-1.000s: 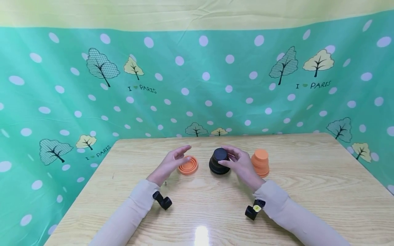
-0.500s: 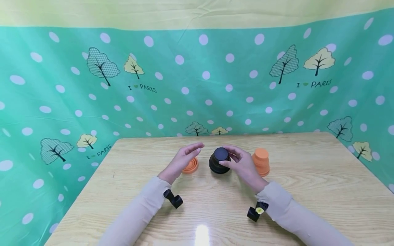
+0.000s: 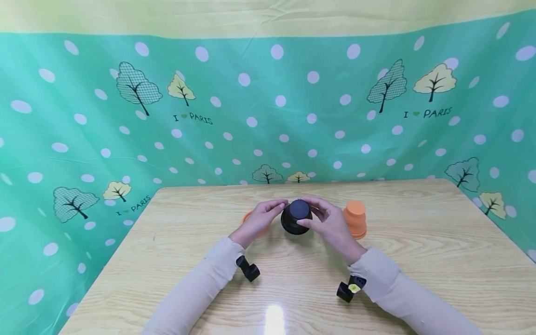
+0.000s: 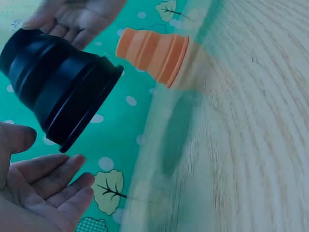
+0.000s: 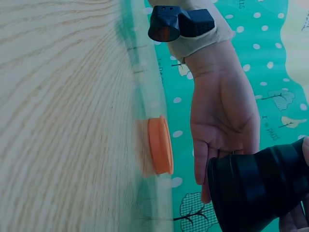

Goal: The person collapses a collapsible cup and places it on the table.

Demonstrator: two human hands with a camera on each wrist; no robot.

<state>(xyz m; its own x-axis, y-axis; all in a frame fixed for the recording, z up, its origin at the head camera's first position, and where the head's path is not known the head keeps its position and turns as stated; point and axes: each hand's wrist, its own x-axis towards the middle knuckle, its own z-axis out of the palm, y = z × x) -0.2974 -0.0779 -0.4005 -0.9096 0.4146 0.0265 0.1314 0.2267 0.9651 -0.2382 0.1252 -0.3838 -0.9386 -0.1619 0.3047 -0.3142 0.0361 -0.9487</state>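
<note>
A black collapsible cup (image 3: 299, 209), extended and with its wide rim downward, is between the two hands. My right hand (image 3: 332, 225) grips it near the narrow top, thumb in front and fingers behind. In the left wrist view the black cup (image 4: 58, 79) looks raised off the table and tilted. My left hand (image 3: 264, 216) is at the cup's left side with fingers extended. The left wrist view shows this left hand (image 4: 43, 198) below the rim, apparently apart from it. A collapsed orange cup (image 5: 161, 145) lies on the table, partly hidden behind my left hand in the head view.
An extended orange cup (image 3: 355, 218) stands rim down to the right, just beyond my right hand. Wooden tabletop (image 3: 418, 242) spreads around the cups. A green dotted curtain (image 3: 268, 111) hangs behind the table's far edge.
My left hand has moved right, passing over the collapsed orange cup to the black cup's side. The black cup has shifted very slightly left and up, still in my right hand.
</note>
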